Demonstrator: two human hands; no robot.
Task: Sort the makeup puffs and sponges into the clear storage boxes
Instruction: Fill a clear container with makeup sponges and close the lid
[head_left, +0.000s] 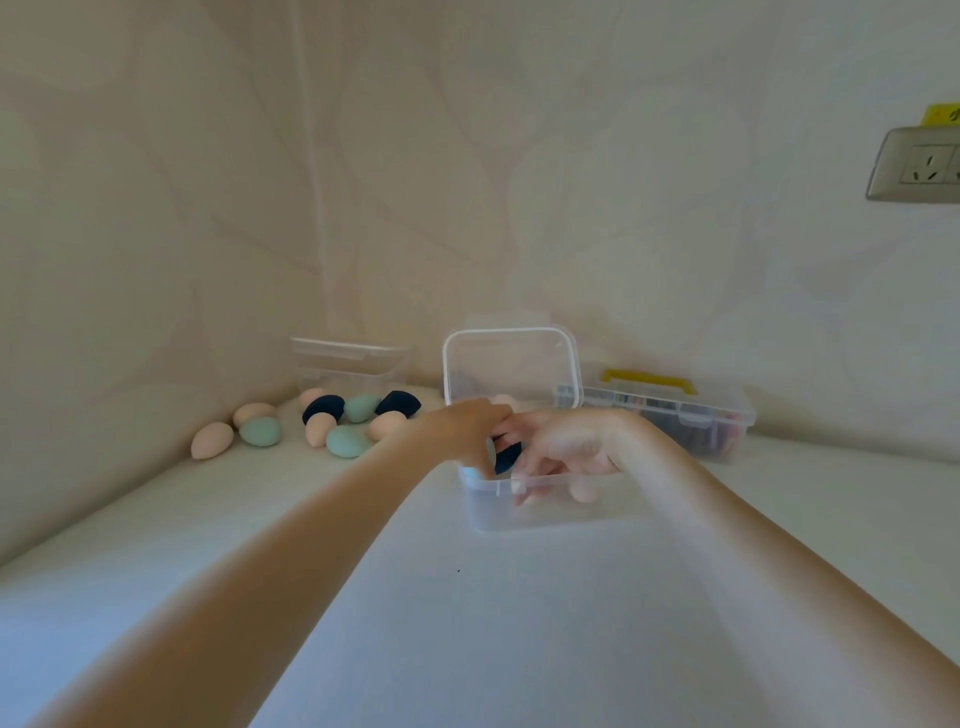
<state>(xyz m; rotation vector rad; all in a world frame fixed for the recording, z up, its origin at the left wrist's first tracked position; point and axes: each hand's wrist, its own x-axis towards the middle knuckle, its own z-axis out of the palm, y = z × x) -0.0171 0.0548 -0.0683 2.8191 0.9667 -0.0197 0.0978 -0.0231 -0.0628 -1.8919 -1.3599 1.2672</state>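
At frame centre I see my left grip (470, 431) and right grip (558, 449) pinching one dark puff (506, 456) together over the open clear box (524, 506), directly below.

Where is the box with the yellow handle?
The box with the yellow handle sits at the back right of the table, by the wall, just right of the open clear box the hands reach into.

near tabletop (467, 623) free; raised lid (511, 364) blocks open box (519, 506) from behind.
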